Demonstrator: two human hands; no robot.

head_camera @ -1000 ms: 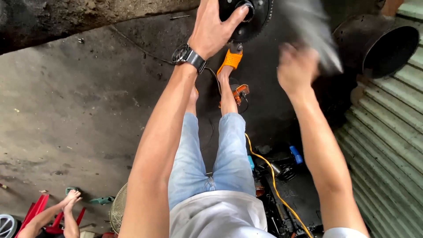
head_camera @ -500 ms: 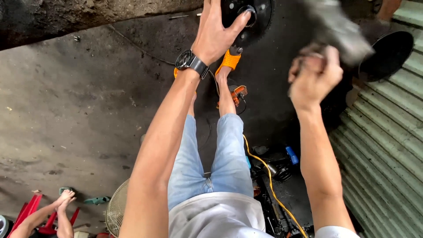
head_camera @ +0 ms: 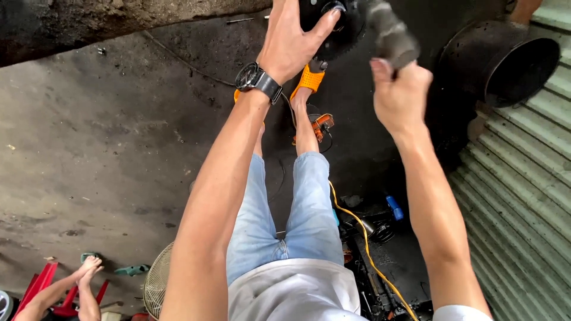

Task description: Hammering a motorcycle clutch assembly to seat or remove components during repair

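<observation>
Nearest to me, my grey shirt [head_camera: 297,294] and pale blue jeans [head_camera: 285,220] are filling the bottom of the view, with my legs stretching out over the stained concrete floor [head_camera: 89,148]. A yellow cable [head_camera: 363,244] is trailing along beside my right leg, past a small blue thing [head_camera: 394,208] lying among dark clutter. Down at the lower left, another person's feet [head_camera: 86,273] are resting by a red stool [head_camera: 41,285], and the edge of a fan guard [head_camera: 156,285] is showing just beside them.

Further out, both my arms are reaching up. I am wearing a black wristwatch [head_camera: 257,79] on my left wrist. My left hand [head_camera: 291,41] is lying spread, fingers open, flat against a dark round disc [head_camera: 333,30] at the top of the view, thumb curling over its hub. My right hand [head_camera: 399,95] is closing into a fist around a grey rag [head_camera: 389,35], which is sticking up out of my grip just beside the disc's right edge.

Beyond my hands, my orange sandals [head_camera: 309,77] are showing below the disc. To the far right, a black drum [head_camera: 505,59] is lying on its side against a green corrugated shutter [head_camera: 523,190].
</observation>
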